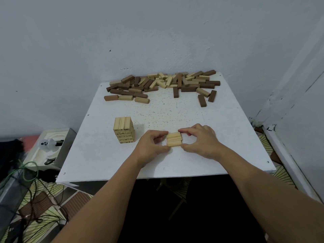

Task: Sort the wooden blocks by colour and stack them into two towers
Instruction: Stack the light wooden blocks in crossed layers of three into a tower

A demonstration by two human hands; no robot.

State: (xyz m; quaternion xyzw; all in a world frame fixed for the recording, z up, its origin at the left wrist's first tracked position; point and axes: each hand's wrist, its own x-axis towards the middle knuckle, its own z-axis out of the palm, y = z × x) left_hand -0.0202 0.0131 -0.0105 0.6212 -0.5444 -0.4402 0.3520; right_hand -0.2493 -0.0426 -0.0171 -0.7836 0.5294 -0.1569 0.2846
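Both hands pinch a row of light blocks, front-centre of table.

L to R: open box (57,146) w/ a white toy on the floor by the table's left edge; light tower (124,130) stands upright, front-left on white table (219,137); left hand (152,146), fingers curled, grips left ends of light blocks (174,139), a flat side-by-side row just right of the tower, apart from it; right hand (201,141) pinches their right ends w/ thumb + fingers. Mixed pile (163,85) of dark + light blocks spreads along the far edge, well apart from the hands.
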